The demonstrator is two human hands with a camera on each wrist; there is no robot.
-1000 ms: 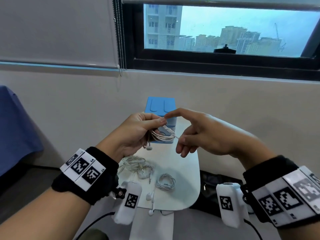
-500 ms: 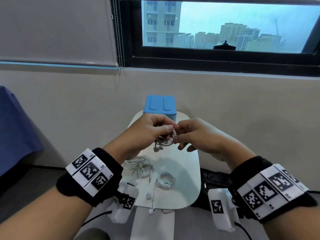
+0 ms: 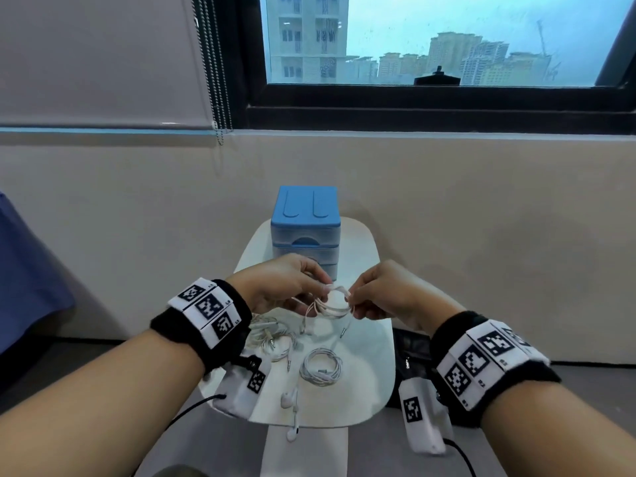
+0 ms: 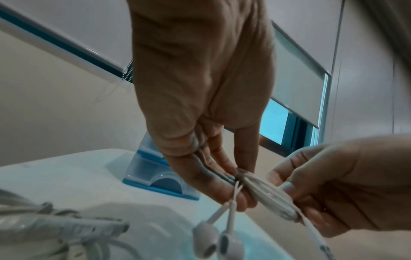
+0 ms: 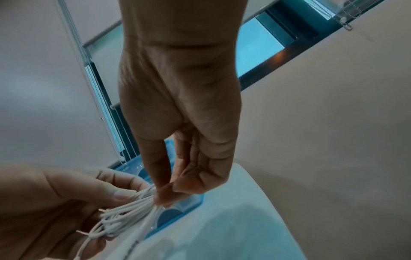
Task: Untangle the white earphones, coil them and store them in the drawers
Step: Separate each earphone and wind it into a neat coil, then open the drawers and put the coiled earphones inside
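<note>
Both hands hold one coil of white earphones (image 3: 331, 306) above the small white table (image 3: 368, 383). My left hand (image 3: 321, 289) pinches the coil's left side and my right hand (image 3: 351, 302) pinches its right side. The two earbuds (image 4: 217, 241) and the plug end (image 3: 342, 333) dangle below the coil (image 4: 266, 197). In the right wrist view the bundled strands (image 5: 131, 209) run between my two hands. The blue drawer unit (image 3: 305, 232) stands at the table's far end with its drawers closed.
On the table lie a tangled heap of white earphones (image 3: 272, 335), a neat coil (image 3: 321, 366) and a loose pair of earbuds (image 3: 290, 401) near the front edge. A black bag (image 3: 413, 349) sits on the floor to the right. The wall and window are behind.
My hands have come down and closer to me with the coil. The right hand, whose finger pointed out a second ago, now pinches the coil's right side.
</note>
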